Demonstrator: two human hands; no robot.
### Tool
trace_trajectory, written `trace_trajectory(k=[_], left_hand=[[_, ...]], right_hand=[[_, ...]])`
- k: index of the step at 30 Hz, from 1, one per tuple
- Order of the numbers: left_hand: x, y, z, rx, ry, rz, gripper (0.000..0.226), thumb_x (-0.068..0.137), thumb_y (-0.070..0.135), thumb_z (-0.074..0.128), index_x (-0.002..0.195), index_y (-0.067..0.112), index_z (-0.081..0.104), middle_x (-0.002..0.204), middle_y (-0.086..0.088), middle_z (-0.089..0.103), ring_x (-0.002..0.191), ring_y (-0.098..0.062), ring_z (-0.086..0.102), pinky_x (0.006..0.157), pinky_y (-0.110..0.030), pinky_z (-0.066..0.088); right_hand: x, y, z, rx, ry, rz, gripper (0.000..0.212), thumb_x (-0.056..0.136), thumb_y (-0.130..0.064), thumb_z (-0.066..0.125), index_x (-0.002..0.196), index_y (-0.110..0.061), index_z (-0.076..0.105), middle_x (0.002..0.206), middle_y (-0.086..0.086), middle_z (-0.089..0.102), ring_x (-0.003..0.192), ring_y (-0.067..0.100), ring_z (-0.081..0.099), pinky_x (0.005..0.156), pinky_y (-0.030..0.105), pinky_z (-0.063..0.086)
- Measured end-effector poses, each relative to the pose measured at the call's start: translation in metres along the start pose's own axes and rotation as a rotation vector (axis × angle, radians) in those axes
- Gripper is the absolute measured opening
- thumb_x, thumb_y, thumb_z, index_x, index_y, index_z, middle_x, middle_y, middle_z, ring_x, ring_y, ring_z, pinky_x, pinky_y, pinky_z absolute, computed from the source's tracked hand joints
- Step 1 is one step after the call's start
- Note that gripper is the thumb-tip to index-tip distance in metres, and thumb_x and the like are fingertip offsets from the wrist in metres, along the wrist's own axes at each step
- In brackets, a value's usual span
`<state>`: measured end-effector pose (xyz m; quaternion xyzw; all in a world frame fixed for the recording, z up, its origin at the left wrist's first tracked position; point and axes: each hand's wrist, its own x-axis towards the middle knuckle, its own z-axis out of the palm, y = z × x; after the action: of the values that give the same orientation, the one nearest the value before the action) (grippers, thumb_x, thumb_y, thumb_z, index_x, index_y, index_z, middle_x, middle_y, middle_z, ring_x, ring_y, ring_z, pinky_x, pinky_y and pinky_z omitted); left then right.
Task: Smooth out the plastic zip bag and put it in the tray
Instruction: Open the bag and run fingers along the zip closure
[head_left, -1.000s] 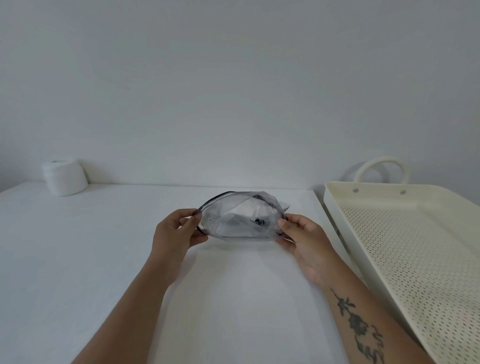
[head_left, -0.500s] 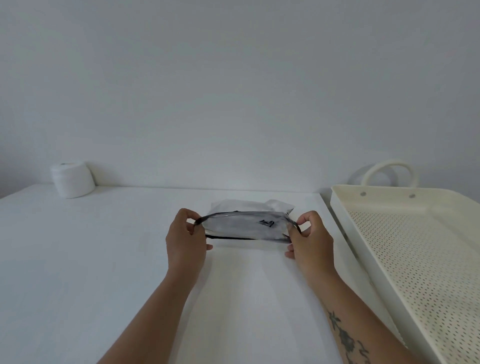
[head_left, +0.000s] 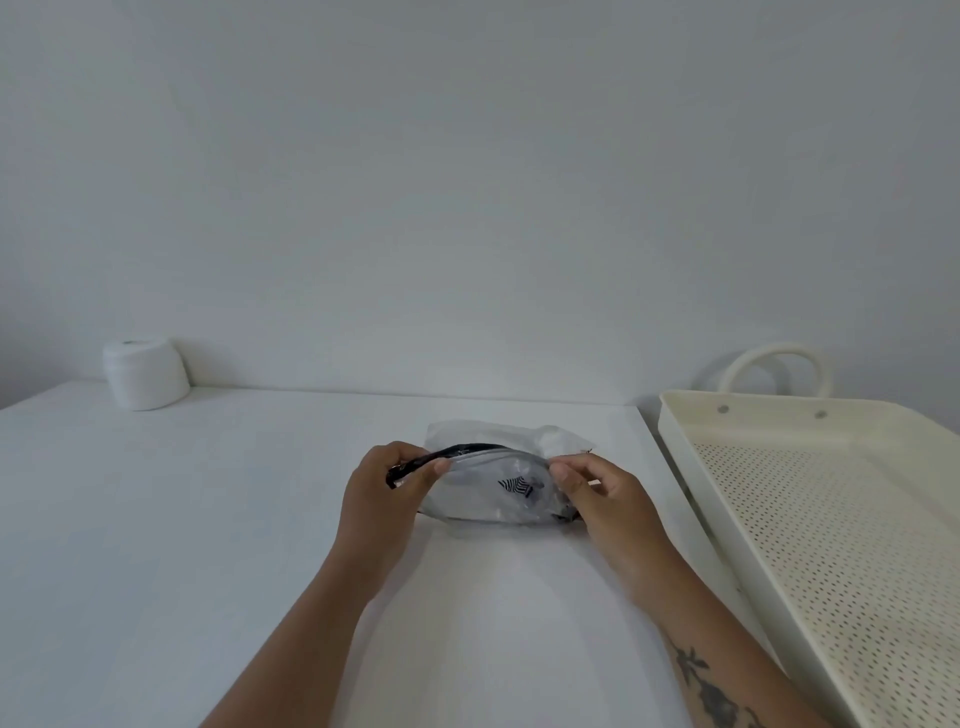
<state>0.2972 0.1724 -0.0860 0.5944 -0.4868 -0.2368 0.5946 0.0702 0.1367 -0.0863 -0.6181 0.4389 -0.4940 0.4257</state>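
A clear plastic zip bag (head_left: 488, 493) with a black zip strip and a small striped mark lies crumpled on the white table (head_left: 208, 519), just in front of me. My left hand (head_left: 382, 493) pinches its left end at the black strip. My right hand (head_left: 605, 499) pinches its right end. The bag bulges between them, and part of it folds out behind. The cream perforated tray (head_left: 831, 530) stands at the right, beside the table's right edge, with nothing in it.
A white roll (head_left: 144, 373) stands at the back left of the table against the wall. The tray has a looped handle (head_left: 774, 364) at its far end. A white wall closes off the back.
The bag has turned from edge-on and stretched flat to a bulging shape with its broad side facing me. Both hands have come slightly closer together while still pinching its ends.
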Motion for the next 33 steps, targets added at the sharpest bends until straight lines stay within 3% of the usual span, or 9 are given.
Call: trace_trajectory(k=[2, 4, 6, 10, 12, 16, 21, 28, 33], left_hand=[[0.001, -0.001, 0.000, 0.042, 0.026, 0.029, 0.012, 0.079, 0.037, 0.076, 0.077, 0.028, 0.067, 0.084, 0.006, 0.063, 0.071, 0.002, 0.055, 0.066, -0.021, 0.040], [0.000, -0.001, 0.001, 0.097, 0.050, 0.074, 0.011, 0.080, 0.036, 0.075, 0.077, 0.029, 0.066, 0.086, 0.007, 0.061, 0.077, 0.001, 0.055, 0.066, -0.019, 0.039], [-0.002, -0.001, 0.003, 0.157, 0.079, 0.138, 0.014, 0.082, 0.034, 0.074, 0.074, 0.033, 0.062, 0.085, 0.009, 0.058, 0.078, 0.001, 0.055, 0.064, -0.019, 0.038], [-0.002, -0.003, 0.005, 0.272, 0.166, 0.204, 0.019, 0.085, 0.032, 0.069, 0.075, 0.036, 0.054, 0.090, 0.017, 0.052, 0.075, 0.004, 0.054, 0.057, -0.023, 0.038], [-0.002, -0.002, 0.006, 0.213, 0.172, 0.172, 0.016, 0.086, 0.032, 0.068, 0.078, 0.039, 0.056, 0.094, 0.014, 0.054, 0.069, -0.001, 0.058, 0.058, -0.026, 0.045], [-0.004, 0.004, 0.005, -0.118, 0.162, -0.084, 0.019, 0.083, 0.041, 0.071, 0.095, 0.035, 0.058, 0.102, 0.002, 0.058, 0.059, -0.013, 0.071, 0.056, -0.021, 0.053], [-0.001, 0.001, 0.001, -0.458, 0.022, -0.342, 0.031, 0.083, 0.027, 0.075, 0.105, 0.008, 0.064, 0.105, -0.016, 0.068, 0.076, -0.026, 0.075, 0.078, -0.034, 0.058], [0.003, 0.001, -0.005, -0.734, -0.055, -0.372, 0.036, 0.080, 0.022, 0.075, 0.107, 0.001, 0.063, 0.101, -0.012, 0.076, 0.094, -0.027, 0.073, 0.087, -0.032, 0.056], [0.003, 0.004, -0.004, -0.783, -0.103, -0.346, 0.037, 0.077, 0.012, 0.075, 0.111, 0.003, 0.062, 0.097, -0.014, 0.075, 0.092, -0.023, 0.072, 0.081, -0.026, 0.058]], right_hand=[[0.002, 0.002, 0.000, -0.031, -0.010, -0.006, 0.010, 0.085, -0.034, 0.070, 0.094, -0.038, 0.071, 0.094, -0.015, 0.068, 0.083, 0.004, 0.063, 0.068, 0.010, 0.047], [0.004, 0.004, 0.003, -0.064, 0.013, -0.001, 0.016, 0.083, -0.025, 0.073, 0.094, -0.036, 0.070, 0.100, -0.009, 0.061, 0.093, 0.013, 0.062, 0.078, 0.026, 0.054], [0.003, 0.004, 0.006, -0.128, 0.086, -0.025, 0.013, 0.082, -0.019, 0.074, 0.088, -0.030, 0.068, 0.095, -0.004, 0.057, 0.089, 0.018, 0.061, 0.076, 0.039, 0.057], [0.003, 0.007, 0.006, -0.510, 0.330, -0.165, 0.025, 0.083, -0.037, 0.070, 0.076, -0.029, 0.048, 0.079, -0.008, 0.053, 0.067, 0.005, 0.052, 0.053, 0.023, 0.036], [0.002, 0.008, 0.007, -0.568, 0.390, -0.187, 0.028, 0.084, -0.041, 0.067, 0.074, -0.030, 0.043, 0.076, -0.009, 0.051, 0.063, 0.004, 0.051, 0.049, 0.021, 0.030], [0.007, 0.014, 0.004, -0.282, 0.325, -0.099, 0.013, 0.087, -0.025, 0.068, 0.083, -0.026, 0.056, 0.088, -0.004, 0.061, 0.080, 0.018, 0.063, 0.066, 0.032, 0.052], [0.009, 0.015, -0.001, 0.298, 0.302, 0.152, 0.014, 0.085, -0.014, 0.070, 0.097, -0.019, 0.068, 0.104, 0.002, 0.068, 0.090, 0.012, 0.071, 0.089, 0.031, 0.055], [0.009, 0.011, -0.001, 0.535, 0.223, 0.281, 0.021, 0.089, -0.013, 0.068, 0.109, -0.017, 0.066, 0.100, 0.013, 0.072, 0.086, 0.019, 0.073, 0.083, 0.030, 0.057], [0.009, 0.007, -0.004, 0.603, 0.197, 0.321, 0.016, 0.089, -0.019, 0.067, 0.104, -0.014, 0.067, 0.081, 0.012, 0.073, 0.080, 0.032, 0.075, 0.063, 0.030, 0.060]])
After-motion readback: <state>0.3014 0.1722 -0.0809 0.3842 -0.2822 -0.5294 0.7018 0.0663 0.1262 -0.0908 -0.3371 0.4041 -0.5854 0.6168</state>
